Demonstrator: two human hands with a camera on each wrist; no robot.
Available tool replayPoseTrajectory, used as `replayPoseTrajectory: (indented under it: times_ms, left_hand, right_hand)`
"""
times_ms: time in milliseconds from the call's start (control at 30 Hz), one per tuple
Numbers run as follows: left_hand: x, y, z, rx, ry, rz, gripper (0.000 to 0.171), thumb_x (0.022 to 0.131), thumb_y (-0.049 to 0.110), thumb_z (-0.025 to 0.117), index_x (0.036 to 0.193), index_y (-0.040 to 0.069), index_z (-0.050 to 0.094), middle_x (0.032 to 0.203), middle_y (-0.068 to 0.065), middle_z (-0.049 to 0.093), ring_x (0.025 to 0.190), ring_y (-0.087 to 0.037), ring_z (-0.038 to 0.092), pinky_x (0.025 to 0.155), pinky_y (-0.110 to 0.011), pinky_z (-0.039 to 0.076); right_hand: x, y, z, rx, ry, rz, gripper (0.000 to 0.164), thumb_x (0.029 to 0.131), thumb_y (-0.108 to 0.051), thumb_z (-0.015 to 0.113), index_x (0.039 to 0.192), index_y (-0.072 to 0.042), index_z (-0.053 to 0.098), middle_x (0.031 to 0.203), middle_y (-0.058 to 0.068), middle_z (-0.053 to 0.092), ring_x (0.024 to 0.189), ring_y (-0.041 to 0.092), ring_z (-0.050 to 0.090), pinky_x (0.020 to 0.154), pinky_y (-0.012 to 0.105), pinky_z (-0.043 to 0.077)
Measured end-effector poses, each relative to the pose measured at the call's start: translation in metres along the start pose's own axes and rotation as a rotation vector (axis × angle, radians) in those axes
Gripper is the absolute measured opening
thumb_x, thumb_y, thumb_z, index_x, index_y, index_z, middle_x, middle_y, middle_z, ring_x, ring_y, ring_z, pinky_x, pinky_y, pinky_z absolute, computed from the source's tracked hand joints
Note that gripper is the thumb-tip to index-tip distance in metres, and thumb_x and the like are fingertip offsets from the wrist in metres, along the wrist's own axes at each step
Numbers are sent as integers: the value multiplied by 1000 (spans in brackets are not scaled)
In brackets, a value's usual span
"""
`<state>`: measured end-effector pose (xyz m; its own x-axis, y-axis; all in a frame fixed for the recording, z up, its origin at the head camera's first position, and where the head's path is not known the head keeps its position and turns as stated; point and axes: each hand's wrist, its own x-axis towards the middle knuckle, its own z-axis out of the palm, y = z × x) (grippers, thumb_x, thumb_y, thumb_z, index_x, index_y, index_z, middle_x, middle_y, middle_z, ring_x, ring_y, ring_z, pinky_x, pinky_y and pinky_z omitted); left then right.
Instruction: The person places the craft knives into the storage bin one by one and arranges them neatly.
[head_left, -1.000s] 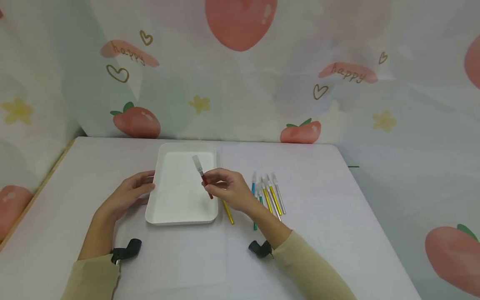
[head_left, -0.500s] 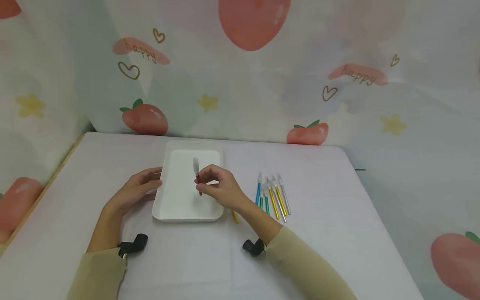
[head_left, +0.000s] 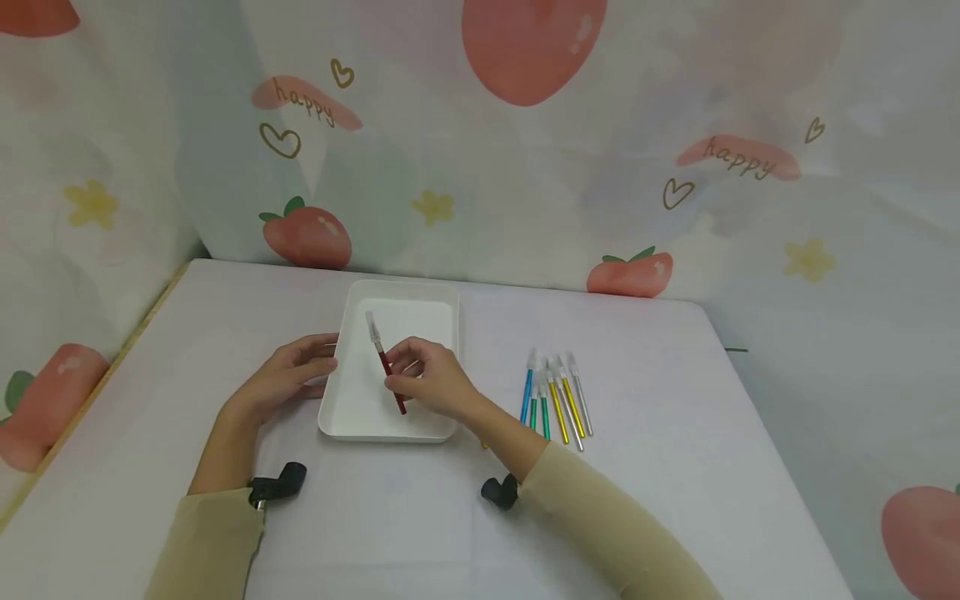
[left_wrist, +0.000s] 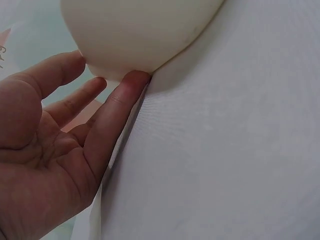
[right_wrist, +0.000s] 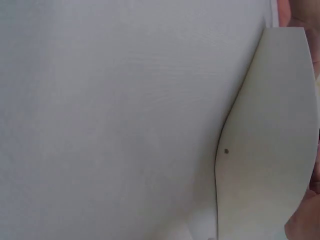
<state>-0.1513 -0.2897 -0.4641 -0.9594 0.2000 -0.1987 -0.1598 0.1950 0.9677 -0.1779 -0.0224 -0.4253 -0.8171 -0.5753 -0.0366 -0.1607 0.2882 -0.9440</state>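
My right hand pinches a red-handled craft knife with a clear cap. It holds the knife over the right half of a shallow white tray, tilted with the capped end pointing away and to the left. My left hand touches the tray's left side with its fingertips, the fingers loosely extended. In the left wrist view, those fingertips meet the tray's outer wall. The tray's near wall hides most of the right hand in the right wrist view.
Right of the tray, several capped craft knives in blue, green, yellow and silver lie side by side on the white-covered table. A yellow end peeks out beside my right forearm. A strawberry-print backdrop stands behind the table.
My right hand has carried the red craft knife leftward, further in over the tray, and its tilt has varied. The left hand stays at the tray's side. The whole head view has shifted.
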Motion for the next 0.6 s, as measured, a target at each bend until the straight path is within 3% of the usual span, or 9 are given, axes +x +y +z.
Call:
replayPoseTrajectory:
  times_ms: [400, 600]
  left_hand:
    - [-2, 2, -3, -18, -49, -34, 63, 100, 20, 60, 155, 7, 32, 156, -21, 35, 136, -41, 45, 87, -41, 59]
    - [0, -1, -4, -24, -60, -5, 65, 98, 18, 64, 154, 5, 33, 155, -21, 38, 128, -26, 53, 84, -42, 60]
  right_hand:
    - [11, -4, 21, -56, -14, 186, 25, 84, -6, 76, 108, -7, 69, 83, 3, 70, 62, 15, 69, 58, 28, 59]
    - [16, -5, 33, -75, 3, 233, 24, 82, -6, 78, 105, -8, 72, 78, 0, 70, 60, 13, 69, 57, 26, 59]
